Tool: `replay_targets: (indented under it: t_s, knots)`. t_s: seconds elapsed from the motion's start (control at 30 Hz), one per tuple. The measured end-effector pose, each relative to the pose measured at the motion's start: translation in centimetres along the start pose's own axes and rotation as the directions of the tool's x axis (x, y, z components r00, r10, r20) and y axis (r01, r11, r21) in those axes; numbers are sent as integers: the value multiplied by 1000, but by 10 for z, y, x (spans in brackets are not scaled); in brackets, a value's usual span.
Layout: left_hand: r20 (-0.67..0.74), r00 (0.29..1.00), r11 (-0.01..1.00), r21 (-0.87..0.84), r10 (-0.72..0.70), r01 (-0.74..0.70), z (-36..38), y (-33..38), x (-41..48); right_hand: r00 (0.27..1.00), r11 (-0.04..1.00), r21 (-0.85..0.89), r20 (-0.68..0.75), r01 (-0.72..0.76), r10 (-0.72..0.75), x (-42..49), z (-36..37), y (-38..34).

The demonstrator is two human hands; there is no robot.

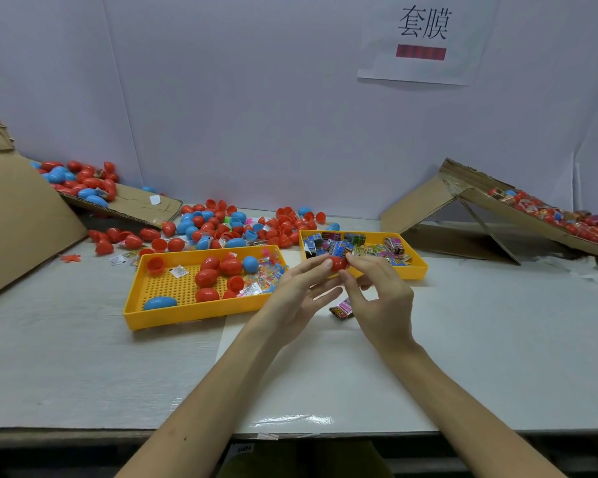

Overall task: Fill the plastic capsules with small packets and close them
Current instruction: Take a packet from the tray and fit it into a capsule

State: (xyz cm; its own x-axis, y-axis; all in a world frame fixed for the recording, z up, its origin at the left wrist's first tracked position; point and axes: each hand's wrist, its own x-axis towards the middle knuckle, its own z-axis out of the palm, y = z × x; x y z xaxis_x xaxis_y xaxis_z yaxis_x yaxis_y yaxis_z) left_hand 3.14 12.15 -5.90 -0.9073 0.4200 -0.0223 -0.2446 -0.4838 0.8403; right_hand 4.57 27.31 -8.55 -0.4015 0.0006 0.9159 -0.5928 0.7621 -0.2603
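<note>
Both hands pinching one red capsule, closing step in hand

Your left hand (299, 294) and right hand (380, 301) each grasp the same red capsule (338, 263), thumb and fingertips pinching it from opposite sides. You hold it in the air above the table (497, 339), just in front of the near rim of the right yellow tray (418, 270), where the small packets (359, 248) lie heaped.

Your fingers cover the seam, so I cannot tell whether the two halves are fully together or whether a packet is already inside. Judging by the two-sided pinch, you are most likely pressing the halves shut. The next move calls for a straight squeeze along the capsule's length, halves lined up, with no packet edge caught in the joint. After that it can go with the finished ones. The cardboard ramp (532, 215) on your right seems the likely place, though that is a guess.

One stray packet (341, 309) lies on the table beneath your hands. The left yellow tray (173, 320) holds more red and blue capsules, open halves and packets for the next fill.

As for writing, the paper sign (423, 39) on the wall reads 套膜, with a red bar below it that is too blurred to read. The packet printing is too small to make out
</note>
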Motion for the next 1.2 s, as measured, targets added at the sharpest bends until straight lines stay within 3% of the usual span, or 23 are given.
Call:
replay_targets:
  t_s: [0.33,1.2]
  knots:
    - [-12,1000,999,-27,17,-18,0,-1,1,996,993,91,56,-77,72,0,2,0]
    - [-47,999,999,-52,3,-5,0,-2,2,996,995,61,32,-81,79,-1,3,2]
